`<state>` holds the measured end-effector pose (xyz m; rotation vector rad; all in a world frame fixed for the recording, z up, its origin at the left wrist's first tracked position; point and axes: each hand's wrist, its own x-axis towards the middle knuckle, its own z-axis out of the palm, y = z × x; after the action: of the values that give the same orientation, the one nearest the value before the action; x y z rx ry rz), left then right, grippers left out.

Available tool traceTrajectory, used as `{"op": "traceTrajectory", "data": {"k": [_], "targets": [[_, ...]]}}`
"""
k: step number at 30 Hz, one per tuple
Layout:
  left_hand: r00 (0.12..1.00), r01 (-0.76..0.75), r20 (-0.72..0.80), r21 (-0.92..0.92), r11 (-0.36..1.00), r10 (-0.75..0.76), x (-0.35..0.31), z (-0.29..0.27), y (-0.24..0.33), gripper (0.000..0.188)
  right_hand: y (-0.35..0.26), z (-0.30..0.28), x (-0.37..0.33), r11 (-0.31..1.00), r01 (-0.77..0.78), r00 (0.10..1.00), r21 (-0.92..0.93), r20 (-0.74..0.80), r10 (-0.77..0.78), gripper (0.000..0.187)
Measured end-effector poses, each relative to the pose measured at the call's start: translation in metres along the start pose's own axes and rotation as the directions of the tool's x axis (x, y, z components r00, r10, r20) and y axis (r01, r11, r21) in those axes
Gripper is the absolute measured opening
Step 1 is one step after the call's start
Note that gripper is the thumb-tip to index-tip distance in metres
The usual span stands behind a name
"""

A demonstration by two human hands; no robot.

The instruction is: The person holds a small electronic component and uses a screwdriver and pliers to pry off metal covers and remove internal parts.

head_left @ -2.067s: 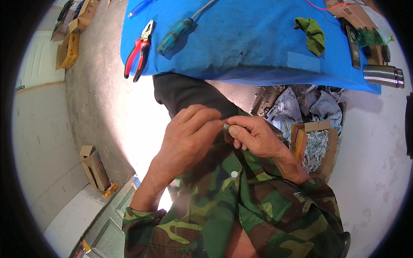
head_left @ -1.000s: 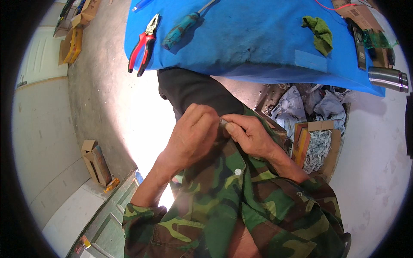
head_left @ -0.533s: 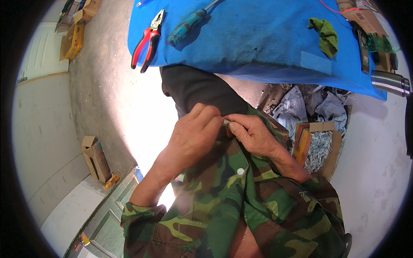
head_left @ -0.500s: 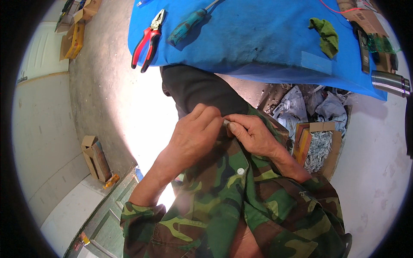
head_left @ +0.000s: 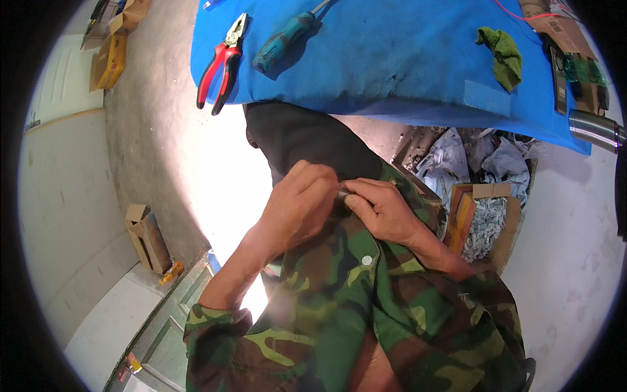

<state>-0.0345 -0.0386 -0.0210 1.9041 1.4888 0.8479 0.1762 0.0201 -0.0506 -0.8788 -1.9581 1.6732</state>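
Close together over my lap, both my hands are closed. My right hand [head_left: 384,212] pinches a small silvery-grey metal piece [head_left: 342,194] between thumb and index finger. Its kind is too small to make out. Against the piece's other end lies my left hand [head_left: 302,199], back turned up and fingers curled in. Whatever those fingers grip is hidden behind the hand. Beyond my knee, on the blue-covered table [head_left: 366,59], are red-and-black pliers [head_left: 224,65] and a teal-handled screwdriver [head_left: 284,42].
A green cloth [head_left: 501,57] lies at the table's right side, near a steel cylinder [head_left: 595,130] at the edge. Below stand an open cardboard box [head_left: 503,242] of small metallic strips and plastic bags [head_left: 447,160]. A tall carton [head_left: 147,238] sits on the floor at left.
Both hands stay together over the lap with only slight finger shifts. Less of the metal piece shows between them. The view has tilted slightly.
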Motion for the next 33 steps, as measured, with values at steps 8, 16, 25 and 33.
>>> {"op": "traceTrajectory", "data": {"k": [8,16,25,33], "targets": [[0.936,0.297,-0.14,-0.183,0.937,-0.324,0.003,-0.016,0.015,0.012,-0.005,-0.009,0.001,0.964,-0.202,0.978,0.176,0.078,0.191,0.024],[0.944,0.259,-0.142,-0.245,0.934,-0.299,-0.003,-0.011,0.021,0.009,-0.003,-0.008,-0.001,0.951,-0.188,0.982,0.245,0.078,0.174,0.032],[0.931,0.316,-0.078,-0.313,0.895,-0.356,-0.003,-0.012,0.022,0.015,-0.002,-0.008,-0.002,0.957,-0.192,0.981,0.217,0.067,0.182,0.029],[0.915,0.352,-0.066,-0.354,0.866,-0.398,0.0,-0.012,0.022,0.025,-0.002,-0.011,0.001,0.984,-0.081,0.995,0.156,0.073,0.07,0.029]]}}
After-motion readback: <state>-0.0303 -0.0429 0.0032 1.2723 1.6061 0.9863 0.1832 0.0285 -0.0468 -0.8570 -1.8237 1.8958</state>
